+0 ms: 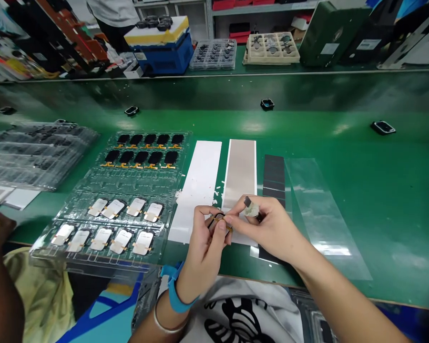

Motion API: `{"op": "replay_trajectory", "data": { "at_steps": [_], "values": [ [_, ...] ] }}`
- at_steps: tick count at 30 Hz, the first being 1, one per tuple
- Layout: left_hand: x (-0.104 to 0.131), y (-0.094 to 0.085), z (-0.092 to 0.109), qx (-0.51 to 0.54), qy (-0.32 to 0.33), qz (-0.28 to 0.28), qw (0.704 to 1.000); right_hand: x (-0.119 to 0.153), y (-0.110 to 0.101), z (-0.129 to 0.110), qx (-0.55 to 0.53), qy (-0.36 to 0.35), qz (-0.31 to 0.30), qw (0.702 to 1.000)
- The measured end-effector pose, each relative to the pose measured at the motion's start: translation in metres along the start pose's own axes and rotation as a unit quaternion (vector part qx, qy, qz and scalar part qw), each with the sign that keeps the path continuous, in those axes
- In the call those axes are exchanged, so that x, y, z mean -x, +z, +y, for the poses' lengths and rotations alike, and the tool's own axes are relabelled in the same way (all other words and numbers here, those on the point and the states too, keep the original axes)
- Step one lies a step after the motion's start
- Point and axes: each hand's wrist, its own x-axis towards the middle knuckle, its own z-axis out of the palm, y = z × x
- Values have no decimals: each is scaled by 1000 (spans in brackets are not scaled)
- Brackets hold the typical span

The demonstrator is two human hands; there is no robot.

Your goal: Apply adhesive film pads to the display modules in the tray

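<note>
- Pinching between thumb and fingers, the left hand (206, 240) grips a small dark-edged part (218, 220) in front of the body; the right hand (268, 224) closes its fingertips on it too, with a pale, dark-tipped piece (250, 208) tucked among its fingers.
- Left of the hands, a clear tray (117, 180) bears ten black panels (140, 158) in its far rows and nine white-faced panels (100, 237) nearer; which are finished, I cannot tell.
- Just beyond the hands, white scraps (216, 194) lie beside a beige strip (241, 166), suggesting some peeling is done.
- The held part seems midway, not yet set down.
</note>
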Motion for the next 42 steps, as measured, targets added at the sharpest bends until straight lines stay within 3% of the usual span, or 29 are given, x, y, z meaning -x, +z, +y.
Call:
{"op": "replay_trajectory", "data": {
  "at_steps": [5, 9, 13, 15, 17, 20, 23, 28, 35, 39, 42],
  "values": [
    [-1, 0, 0, -20, -8, 3, 1000, -3, 0, 2, 21, 2, -7, 1000],
    [-1, -1, 0, -37, -4, -12, 999, -3, -11, -2, 7, -48, 37, 998],
    [1, -1, 5, -163, 37, -69, 984, 10, -23, 0, 44, -121, 190, 973],
    [-1, 1, 8, -258, 77, -125, 955, 18, -25, 9, 69, -137, 275, 949],
    [-4, 4, 10, -344, 120, -182, 913, 24, -24, 22, 70, -116, 311, 941],
    [-10, 7, 9, -425, 152, -229, 863, 27, -21, 42, 34, -83, 321, 943],
    [-12, 8, 6, -451, 154, -248, 843, 26, -18, 51, 12, -73, 334, 940],
    [-10, 7, 4, -473, 158, -254, 829, 24, -19, 47, 11, -54, 364, 930],
    [-10, 8, 2, -493, 180, -249, 814, 23, -19, 42, -11, -25, 336, 941],
    [-11, 9, 2, -493, 193, -244, 813, 24, -20, 41, 14, -36, 375, 926],
    [-12, 9, 3, -488, 193, -249, 814, 25, -22, 41, 8, -25, 361, 932]
  ]
}}
